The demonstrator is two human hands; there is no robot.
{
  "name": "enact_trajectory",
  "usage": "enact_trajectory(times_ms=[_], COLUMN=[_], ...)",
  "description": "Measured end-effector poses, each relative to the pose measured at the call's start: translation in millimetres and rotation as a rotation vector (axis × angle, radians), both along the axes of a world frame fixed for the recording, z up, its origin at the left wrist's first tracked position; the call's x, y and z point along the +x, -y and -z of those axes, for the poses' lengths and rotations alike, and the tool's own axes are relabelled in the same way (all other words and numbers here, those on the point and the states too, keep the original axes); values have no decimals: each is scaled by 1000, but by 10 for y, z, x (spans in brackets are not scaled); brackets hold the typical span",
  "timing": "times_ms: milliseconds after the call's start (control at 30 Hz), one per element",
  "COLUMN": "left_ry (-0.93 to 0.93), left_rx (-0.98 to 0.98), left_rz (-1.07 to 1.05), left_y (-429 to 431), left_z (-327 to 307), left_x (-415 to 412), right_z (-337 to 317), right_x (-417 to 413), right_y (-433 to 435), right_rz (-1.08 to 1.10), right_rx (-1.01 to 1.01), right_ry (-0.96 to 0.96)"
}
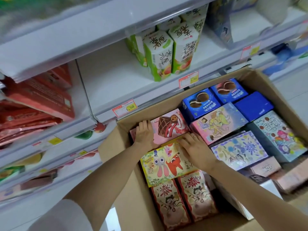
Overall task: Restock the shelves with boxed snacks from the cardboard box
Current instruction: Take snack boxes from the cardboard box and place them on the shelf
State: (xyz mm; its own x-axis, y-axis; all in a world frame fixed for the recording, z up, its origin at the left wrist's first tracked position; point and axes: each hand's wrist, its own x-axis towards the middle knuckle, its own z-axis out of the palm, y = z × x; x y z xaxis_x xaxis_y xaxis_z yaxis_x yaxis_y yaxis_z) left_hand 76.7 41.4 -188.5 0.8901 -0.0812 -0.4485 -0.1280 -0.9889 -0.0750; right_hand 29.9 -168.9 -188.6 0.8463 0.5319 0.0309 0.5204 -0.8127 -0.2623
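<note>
Both hands are on the pink cake-roll box (170,129), which is jammed into the shelf-side corner of the cardboard box (108,147). My left hand (144,134) lies flat on its left end, tight against the cardboard wall. My right hand (195,147) rests with loose fingers along its near edge, where the yellow cartoon box (166,164) butts up. Just beyond the pink box there's open white shelf (115,77).

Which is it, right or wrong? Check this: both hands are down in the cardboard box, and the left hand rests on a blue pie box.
Wrong in one respect. The left hand and right hand are both down in the cardboard box, but the left hand rests on the pink cake box, not a blue one. The blue pie boxes lie further back, untouched. The head view shows it.
</note>
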Motion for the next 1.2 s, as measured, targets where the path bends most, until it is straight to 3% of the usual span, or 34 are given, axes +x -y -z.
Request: enact_trajectory(times_ms=[233, 467, 667, 1033, 1200], left_ry=[29, 91, -75, -9, -109], left_rx=[-2, -42, -168, -280, -233], left_rz=[-10, 10, -35, 30, 26], left_y=[38, -32, -76, -207, -244], left_z=[-103, -132, -242, -374, -392], left_x=[57, -16, 48, -37, -188], right_z=[-27, -67, -88, -197, -259], right_x=[-15, 119, 201, 256, 240], right_y=[-15, -29, -29, -26, -10], right_rz=[-7, 97, 134, 209, 201], right_rx=[-14, 118, 120, 185, 212], right_ry=[-62, -119, -196, -322, -306])
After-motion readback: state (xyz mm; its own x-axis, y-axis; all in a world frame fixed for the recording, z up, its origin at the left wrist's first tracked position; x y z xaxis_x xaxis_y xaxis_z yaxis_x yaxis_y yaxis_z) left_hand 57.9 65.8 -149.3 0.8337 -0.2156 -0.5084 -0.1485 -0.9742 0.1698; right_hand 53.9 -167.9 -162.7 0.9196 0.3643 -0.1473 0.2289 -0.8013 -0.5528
